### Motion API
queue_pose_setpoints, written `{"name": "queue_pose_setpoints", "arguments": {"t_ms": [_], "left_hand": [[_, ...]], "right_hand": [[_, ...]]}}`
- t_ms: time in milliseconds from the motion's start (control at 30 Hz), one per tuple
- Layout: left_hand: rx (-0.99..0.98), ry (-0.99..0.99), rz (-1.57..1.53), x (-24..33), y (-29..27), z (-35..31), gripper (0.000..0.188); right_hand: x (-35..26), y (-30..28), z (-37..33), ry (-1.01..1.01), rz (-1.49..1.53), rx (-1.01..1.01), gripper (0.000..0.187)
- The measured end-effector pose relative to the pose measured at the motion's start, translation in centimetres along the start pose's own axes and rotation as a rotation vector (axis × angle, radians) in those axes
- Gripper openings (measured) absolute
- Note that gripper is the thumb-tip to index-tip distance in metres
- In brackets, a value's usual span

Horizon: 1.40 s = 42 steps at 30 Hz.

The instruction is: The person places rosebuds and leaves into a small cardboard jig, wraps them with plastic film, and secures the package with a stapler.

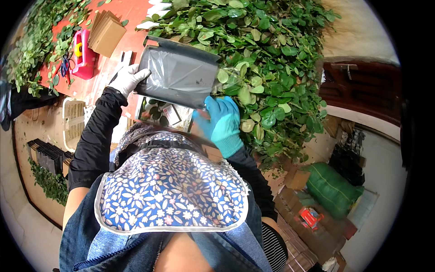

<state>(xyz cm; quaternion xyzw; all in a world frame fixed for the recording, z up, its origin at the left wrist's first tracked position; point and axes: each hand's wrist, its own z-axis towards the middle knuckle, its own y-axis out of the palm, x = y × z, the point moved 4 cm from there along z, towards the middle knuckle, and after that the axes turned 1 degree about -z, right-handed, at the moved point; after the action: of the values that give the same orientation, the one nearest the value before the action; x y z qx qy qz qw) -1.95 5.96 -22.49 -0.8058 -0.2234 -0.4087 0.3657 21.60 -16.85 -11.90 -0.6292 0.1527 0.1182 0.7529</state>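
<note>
A dark grey, shallow box point(183, 75) lies tilted before me, with clear plastic film point(158, 68) spread shiny over its inside. My left hand point(127, 80), in a white glove, grips its left edge, thumb on the inner side. At the near right corner is my right hand point(223, 121) in a blue glove. Its fingers touch the corner while the thumb, smeared by motion, stands apart from them. Under the box's near edge shows a clear-covered package point(157, 112) with green leaves and a white card point(171, 114) in it.
Leafy green stems point(272, 68) are heaped along the right. On the red table point(131, 22) stand brown cardboard pieces point(107, 34), a pink holder point(84, 56) and scissors point(65, 67). A cream plastic basket point(73, 122) stands at left; a green sack point(333, 190) lies lower right.
</note>
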Motion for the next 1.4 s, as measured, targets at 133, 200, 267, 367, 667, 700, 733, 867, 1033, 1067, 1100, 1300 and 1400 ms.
{"name": "queue_pose_setpoints", "arguments": {"t_ms": [133,200,267,367,667,700,733,867,1033,1067,1100,1300,1400], "left_hand": [[0.010,0.117,0.061,-4.1,-0.5,2.1,0.037],[0.006,0.112,0.079,-4.9,-0.8,2.2,0.043],[0.055,0.143,0.258,-3.8,-0.6,1.8,0.054],[-0.042,0.017,-0.037,-3.8,-0.4,1.7,0.078],[-0.064,0.004,0.215,2.6,-0.3,-1.7,0.049],[-0.023,0.054,0.244,3.2,-0.8,-2.0,0.045],[-0.005,0.088,0.258,4.0,-0.9,-2.1,0.044],[-0.104,-0.020,0.119,4.8,-1.1,-2.5,0.045],[-0.166,-0.075,-0.368,0.7,0.8,-1.4,0.026],[-0.146,-0.081,-0.487,1.3,0.9,-2.1,0.021],[-0.167,-0.068,-0.515,1.5,0.8,-2.5,0.020],[0.072,0.118,-0.594,-5.4,-2.9,-1.8,0.024],[0.414,0.397,0.847,-4.4,-5.2,-1.7,0.086]], "right_hand": [[5.4,2.1,0.0,0.418,0.719,0.069,0.012],[7.3,3.6,0.3,0.474,0.854,0.044,0.013],[8.8,5.0,-0.2,0.576,0.968,0.044,0.015],[8.9,5.2,-0.4,0.704,0.916,0.065,0.021],[5.6,-1.9,-0.8,0.695,0.190,0.241,0.019],[2.9,-5.5,0.5,0.704,0.106,0.264,0.020],[2.1,-6.3,1.0,0.689,0.181,0.273,0.019],[-7.2,-4.4,6.8,0.001,-0.047,0.139,0.057],[-7.6,4.9,7.2,0.007,-0.185,-0.211,0.083],[-7.8,5.5,7.0,0.009,-0.224,-0.194,0.082],[-7.7,5.9,6.9,0.024,-0.214,-0.218,0.083],[-7.5,5.8,6.9,0.023,-0.153,-0.217,0.083],[-7.6,5.6,6.7,0.038,-0.175,-0.218,0.084]]}}
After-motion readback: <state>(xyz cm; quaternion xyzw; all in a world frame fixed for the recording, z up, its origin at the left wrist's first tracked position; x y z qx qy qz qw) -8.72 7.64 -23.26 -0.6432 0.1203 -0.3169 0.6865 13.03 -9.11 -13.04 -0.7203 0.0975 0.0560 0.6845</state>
